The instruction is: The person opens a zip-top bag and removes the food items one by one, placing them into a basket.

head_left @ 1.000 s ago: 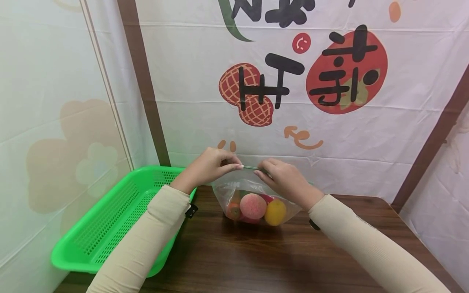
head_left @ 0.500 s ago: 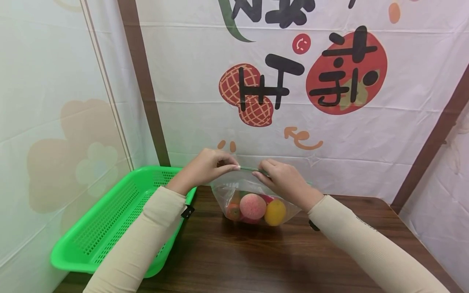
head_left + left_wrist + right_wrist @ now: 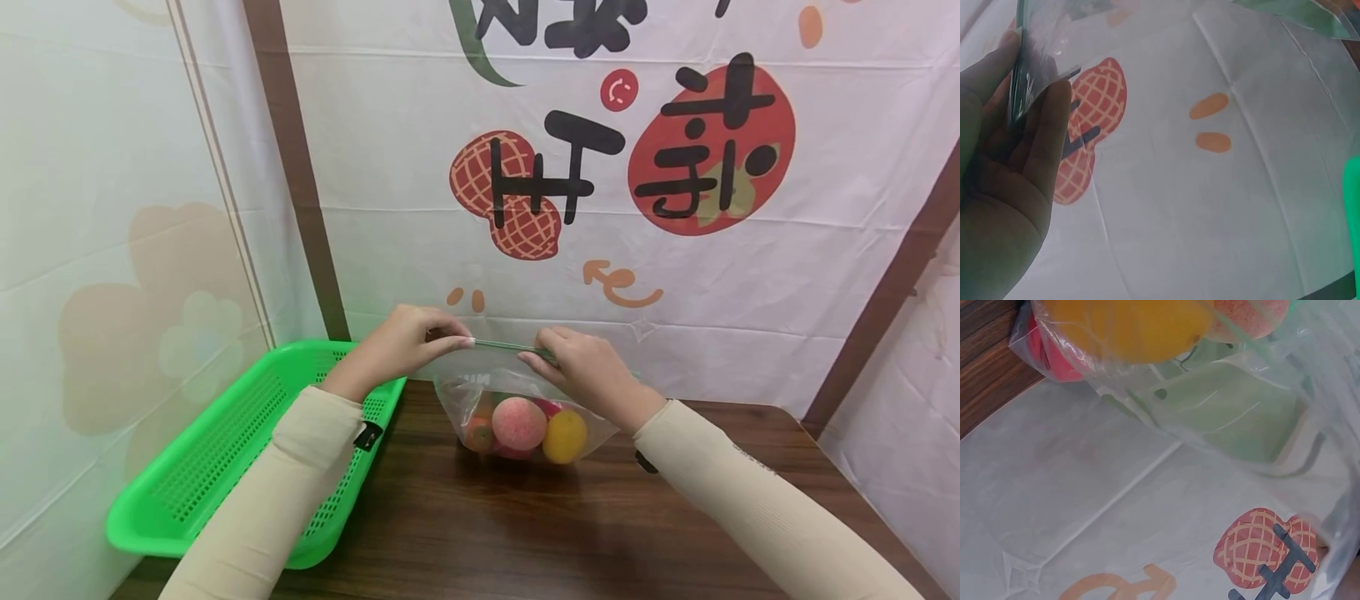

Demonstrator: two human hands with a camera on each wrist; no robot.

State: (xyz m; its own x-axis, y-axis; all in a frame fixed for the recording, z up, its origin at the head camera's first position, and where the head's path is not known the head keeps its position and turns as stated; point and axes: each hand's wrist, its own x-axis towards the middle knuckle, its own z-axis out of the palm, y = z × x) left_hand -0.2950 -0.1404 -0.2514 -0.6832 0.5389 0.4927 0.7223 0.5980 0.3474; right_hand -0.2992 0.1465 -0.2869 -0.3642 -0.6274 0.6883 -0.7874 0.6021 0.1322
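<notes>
A clear zip bag [image 3: 517,382] with a green seal hangs between my hands, its bottom low over the table. Inside are a pink peach [image 3: 519,423], a yellow-orange fruit [image 3: 566,436] and a smaller orange-red fruit [image 3: 479,435], with something red behind them. My left hand [image 3: 408,340] pinches the left end of the green seal between thumb and fingers; the left wrist view shows that hand [image 3: 1007,194] around the bag's edge. My right hand [image 3: 581,360] grips the seal further right. In the right wrist view the bag's side [image 3: 1222,412] covers much of the picture and the fingers are hidden.
A green perforated basket [image 3: 123,518] stands at the left on the brown wooden table [image 3: 480,533]. Printed white cloth [image 3: 390,167] hangs behind and at both sides, with a brown post [image 3: 292,142] at the back left.
My left hand has moved left along the seal, leaving a longer stretch of it showing between the hands. The right hand and the fruit have stayed nearly in place.
</notes>
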